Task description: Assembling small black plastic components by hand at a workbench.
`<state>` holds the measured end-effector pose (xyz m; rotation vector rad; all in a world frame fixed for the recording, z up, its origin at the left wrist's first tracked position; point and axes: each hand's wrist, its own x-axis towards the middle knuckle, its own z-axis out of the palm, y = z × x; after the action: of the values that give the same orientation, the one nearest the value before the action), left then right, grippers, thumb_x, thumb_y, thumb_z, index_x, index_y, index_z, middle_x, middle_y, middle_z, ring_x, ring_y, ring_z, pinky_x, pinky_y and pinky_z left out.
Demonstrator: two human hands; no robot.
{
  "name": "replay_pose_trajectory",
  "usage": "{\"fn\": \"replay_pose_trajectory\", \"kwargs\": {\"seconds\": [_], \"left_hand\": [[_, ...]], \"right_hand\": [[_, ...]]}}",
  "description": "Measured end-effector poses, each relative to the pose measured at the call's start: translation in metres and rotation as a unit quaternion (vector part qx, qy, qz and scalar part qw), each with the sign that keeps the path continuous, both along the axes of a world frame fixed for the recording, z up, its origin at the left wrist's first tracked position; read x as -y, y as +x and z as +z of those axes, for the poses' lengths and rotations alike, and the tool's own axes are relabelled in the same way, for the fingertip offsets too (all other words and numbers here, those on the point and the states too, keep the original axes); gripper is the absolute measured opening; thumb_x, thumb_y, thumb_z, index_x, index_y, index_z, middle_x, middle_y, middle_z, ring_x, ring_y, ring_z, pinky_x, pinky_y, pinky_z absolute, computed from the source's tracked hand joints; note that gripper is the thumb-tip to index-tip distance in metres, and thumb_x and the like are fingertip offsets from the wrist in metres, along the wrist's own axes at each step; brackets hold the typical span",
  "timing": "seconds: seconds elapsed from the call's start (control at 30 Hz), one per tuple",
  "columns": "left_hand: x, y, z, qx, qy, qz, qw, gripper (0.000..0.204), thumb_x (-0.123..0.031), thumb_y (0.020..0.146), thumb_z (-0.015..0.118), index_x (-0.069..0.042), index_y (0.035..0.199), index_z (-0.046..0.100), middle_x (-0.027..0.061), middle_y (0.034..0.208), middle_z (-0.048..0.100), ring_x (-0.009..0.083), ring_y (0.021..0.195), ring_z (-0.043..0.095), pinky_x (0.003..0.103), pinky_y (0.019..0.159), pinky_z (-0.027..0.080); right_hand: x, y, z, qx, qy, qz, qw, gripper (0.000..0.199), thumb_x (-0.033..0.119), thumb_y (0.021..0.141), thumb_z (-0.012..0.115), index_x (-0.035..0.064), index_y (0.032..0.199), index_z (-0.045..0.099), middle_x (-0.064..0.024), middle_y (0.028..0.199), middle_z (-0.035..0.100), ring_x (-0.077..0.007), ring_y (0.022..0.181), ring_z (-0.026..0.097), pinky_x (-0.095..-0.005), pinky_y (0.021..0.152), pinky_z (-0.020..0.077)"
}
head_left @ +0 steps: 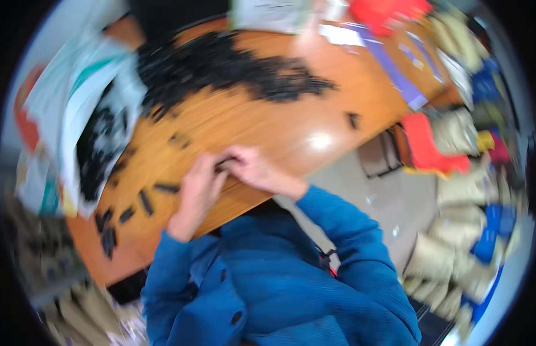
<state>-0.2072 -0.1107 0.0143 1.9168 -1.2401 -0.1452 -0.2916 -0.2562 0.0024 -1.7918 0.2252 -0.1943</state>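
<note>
A small dark piece (223,164) sits between the two hands above the table's near edge, where the right hand (252,168), fingers curled inward, pinches it between thumb and fingertips, while the left hand (197,189), half closed with its fingers bent toward the right, meets it from the other side, though blur makes it impossible to tell whether that hand grips too. Black pieces (146,203) lie loose on the table (274,130) left of the left hand, near a white bag (59,109) holding more, and a black heap (222,68) spreads beyond both hands.
</note>
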Motion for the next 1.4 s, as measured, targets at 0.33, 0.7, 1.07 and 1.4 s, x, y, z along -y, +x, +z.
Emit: {"fn": "replay_pose_trajectory", "kwargs": {"seconds": [0.33,0.7,1.07,1.4], "left_hand": [[0.016,0.118,0.011,0.252,0.261,-0.124,0.923,0.035,0.003,0.077,0.059,0.000,0.111,0.052,0.0185,0.108,0.051,0.0387,0.101,0.051,0.040,0.084,0.044],[0.004,0.143,0.015,0.196,0.279,-0.109,0.934,0.032,0.003,0.071,0.065,0.000,0.100,0.052,0.0185,0.098,0.051,0.0364,0.088,0.055,0.040,0.073,0.045],[-0.021,0.140,0.005,0.274,0.236,-0.127,0.924,0.006,-0.006,0.076,0.057,-0.004,0.078,0.051,0.0173,0.076,0.053,0.0395,0.072,0.054,0.048,0.061,0.042],[-0.012,0.076,-0.002,0.055,0.125,0.106,0.985,0.019,-0.005,0.084,0.050,-0.006,0.102,0.052,0.0148,0.075,0.061,0.0346,0.070,0.062,0.042,0.061,0.048]], "right_hand": [[0.045,-0.093,-0.013,0.135,-0.486,-0.140,0.852,0.013,0.010,0.071,0.060,0.0064,0.083,0.058,-0.0060,0.076,0.051,-0.0231,0.072,0.053,-0.0320,0.060,0.0492],[0.050,-0.099,-0.025,0.113,-0.418,-0.167,0.886,0.012,0.005,0.072,0.059,0.0032,0.083,0.053,-0.0110,0.086,0.048,-0.0280,0.080,0.056,-0.0363,0.066,0.0507],[0.041,-0.075,-0.024,0.118,-0.400,-0.183,0.890,0.007,0.014,0.078,0.060,0.0070,0.078,0.061,-0.0099,0.088,0.056,-0.0262,0.083,0.059,-0.0349,0.066,0.0526],[-0.013,-0.043,-0.011,0.069,0.170,-0.127,0.975,0.010,0.005,0.090,0.060,0.0008,0.099,0.061,-0.0031,0.088,0.063,-0.0078,0.075,0.061,-0.0187,0.059,0.0469]]}}
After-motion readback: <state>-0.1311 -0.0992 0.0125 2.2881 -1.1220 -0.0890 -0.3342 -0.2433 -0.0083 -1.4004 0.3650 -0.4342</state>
